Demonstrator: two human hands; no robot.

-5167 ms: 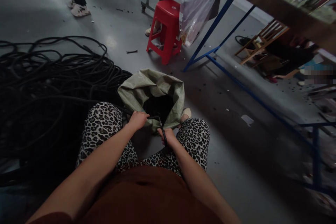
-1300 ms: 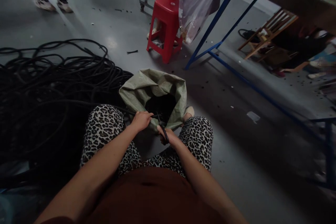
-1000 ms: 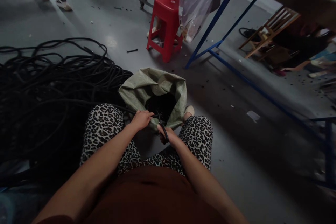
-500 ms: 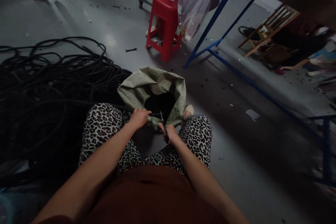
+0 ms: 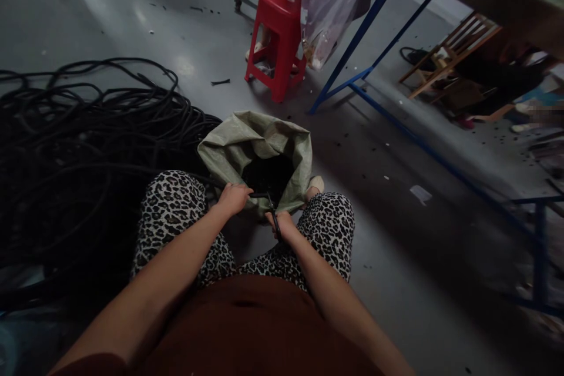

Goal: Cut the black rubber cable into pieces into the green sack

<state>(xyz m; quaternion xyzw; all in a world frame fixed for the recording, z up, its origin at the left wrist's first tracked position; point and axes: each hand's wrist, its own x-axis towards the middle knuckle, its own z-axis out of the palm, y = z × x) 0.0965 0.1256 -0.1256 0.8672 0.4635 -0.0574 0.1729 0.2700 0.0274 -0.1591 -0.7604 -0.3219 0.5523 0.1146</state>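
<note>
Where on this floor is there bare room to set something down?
Bare floor lies between the red stool and the cable pile, and right of the sack up to the blue table frame. Crowded: the cable pile, and around both hands at the sack.

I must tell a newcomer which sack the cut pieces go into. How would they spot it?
Beside the big heap of black cable, between the seated person's knees, stands an open pale green woven sack. It is the only sack on the floor, its mouth dark inside.

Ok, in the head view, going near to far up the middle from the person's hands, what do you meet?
Right hand with scissors → left hand holding black cable → green sack → red stool.
</note>
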